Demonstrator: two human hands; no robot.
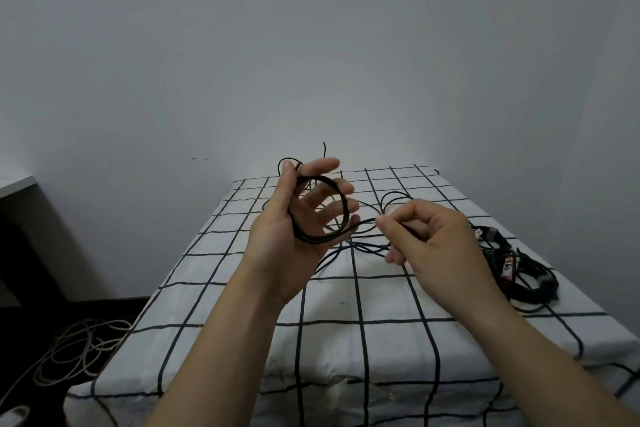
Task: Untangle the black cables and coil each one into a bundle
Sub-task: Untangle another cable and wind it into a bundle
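Black cable coil [344, 208] loops round the left hand [280, 239], thumb clamping it, fingers spread. Right hand [426, 239] pinches its loose strand [363, 222]. Another bundle [526, 277] lies by the bed's [329, 350] right edge.

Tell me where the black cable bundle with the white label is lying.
Head view: the labelled bundle lies on the checked tablecloth near the table's right edge, just right of the right hand, which pinches a loose black cable.
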